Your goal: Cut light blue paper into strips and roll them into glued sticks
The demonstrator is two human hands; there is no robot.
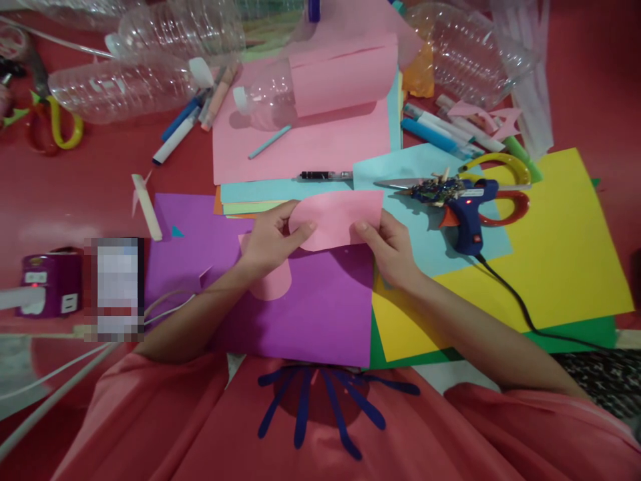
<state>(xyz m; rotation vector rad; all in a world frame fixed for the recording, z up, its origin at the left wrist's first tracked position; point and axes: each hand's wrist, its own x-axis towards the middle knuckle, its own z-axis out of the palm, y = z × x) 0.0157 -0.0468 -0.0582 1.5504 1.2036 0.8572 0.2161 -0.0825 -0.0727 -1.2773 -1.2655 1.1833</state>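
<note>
Between my two hands is a pink paper piece (336, 217), rounded at its left end and straight at its right edge. My left hand (274, 235) pinches the rounded end, thumb on top. The straight end is gripped by my right hand (389, 244), its thumb also on the upper face. Under my left hand, a second pink paper piece (273, 282) with a rounded end lies on the purple sheet (320, 321); my hand and wrist cover part of it. To the right of my right hand, a blue glue gun (468, 220) rests on scissors (505, 207) and light blue paper (431, 254).
A bottle wrapped in pink paper (345, 77) lies at the back, near a pen (325, 176). Clear plastic bottles (125, 87) and several markers (175, 137) lie around it. Yellow paper (561, 254) spreads right under the glue gun's cord (515, 304). A phone (117, 287) sits left.
</note>
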